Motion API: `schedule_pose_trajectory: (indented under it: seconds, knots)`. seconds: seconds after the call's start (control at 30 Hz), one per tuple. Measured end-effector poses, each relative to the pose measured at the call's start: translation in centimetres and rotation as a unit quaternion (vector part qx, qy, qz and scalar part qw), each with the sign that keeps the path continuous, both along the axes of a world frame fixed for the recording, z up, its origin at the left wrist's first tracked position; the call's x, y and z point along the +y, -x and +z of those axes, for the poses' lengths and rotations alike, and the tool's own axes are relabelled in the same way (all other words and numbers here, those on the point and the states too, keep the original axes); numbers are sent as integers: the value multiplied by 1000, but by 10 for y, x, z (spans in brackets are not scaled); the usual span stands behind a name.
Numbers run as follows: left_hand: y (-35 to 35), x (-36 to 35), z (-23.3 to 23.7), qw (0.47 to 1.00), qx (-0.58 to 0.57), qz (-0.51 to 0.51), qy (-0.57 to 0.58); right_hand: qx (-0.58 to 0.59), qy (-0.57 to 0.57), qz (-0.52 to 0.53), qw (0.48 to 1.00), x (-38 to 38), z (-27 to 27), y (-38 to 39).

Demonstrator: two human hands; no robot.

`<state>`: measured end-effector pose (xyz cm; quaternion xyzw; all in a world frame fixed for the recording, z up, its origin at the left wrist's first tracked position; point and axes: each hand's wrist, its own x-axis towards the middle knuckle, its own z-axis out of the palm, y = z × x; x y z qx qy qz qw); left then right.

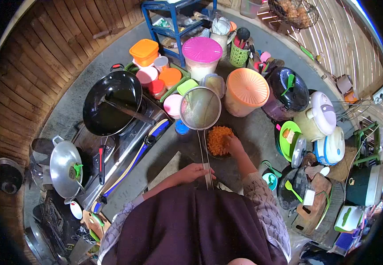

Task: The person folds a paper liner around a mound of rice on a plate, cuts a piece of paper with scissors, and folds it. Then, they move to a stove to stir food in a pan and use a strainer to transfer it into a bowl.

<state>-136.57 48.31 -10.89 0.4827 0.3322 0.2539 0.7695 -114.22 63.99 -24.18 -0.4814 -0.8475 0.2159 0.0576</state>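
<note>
My left hand (192,172) is closed around the long metal handle of a round wire-mesh strainer (200,108), which points away from me with its bowl raised toward the jars. My right hand (233,145) reaches into a heap of orange shredded food (218,138) in a dark, low dish, and its fingers are bunched together in the shreds. The fingertips are partly hidden there. Close to the strainer stand a blue-lidded jar (182,127) and a large tub with a peach lid (247,88).
At left, a black wok (112,104) with dark liquid and a wooden-handled spatula (129,111) sits on a stove (134,145). A silver wok (64,170) stands nearer. Lidded containers and a blue rack (173,33) line the back. Right are a black pot (287,92), rice cooker (317,115) and stone mortar (288,194).
</note>
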Motion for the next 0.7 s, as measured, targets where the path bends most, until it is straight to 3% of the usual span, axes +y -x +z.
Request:
schedule_pose_trajectory:
  seconds: [0.13, 0.17, 0.2, 0.23, 0.3, 0.4, 0.5, 0.63, 0.7]
  knots:
    - [2, -1, 1, 999, 20, -2, -33, 52, -56, -19, 997, 11, -47, -5]
    - [2, -1, 1, 999, 19, -1, -34, 156, 69, -101, 980, 21, -73, -9]
    - [2, -2, 2, 999, 20, 1, -27, 254, 191, -180, 931, 22, -71, -7]
    - [2, -2, 2, 1000, 20, 4, -20, 253, 191, -180, 931, 22, -68, -11]
    - [3, -3, 4, 1000, 16, 7, -22, 128, 8, -86, 988, 14, -6, -5]
    - [2, -5, 3, 1000, 6, 12, -13, 187, 109, -148, 965, 17, 11, -2]
    - [1, -5, 1, 1000, 1, 13, -4, 87, 92, -70, 989, 25, 17, -3]
    - [2, -5, 1, 1000, 2, 11, -11, 41, 133, -49, 989, 27, 39, -8]
    - [2, -5, -6, 1000, -13, 15, -9, 44, 78, -54, 995, 28, 38, -11]
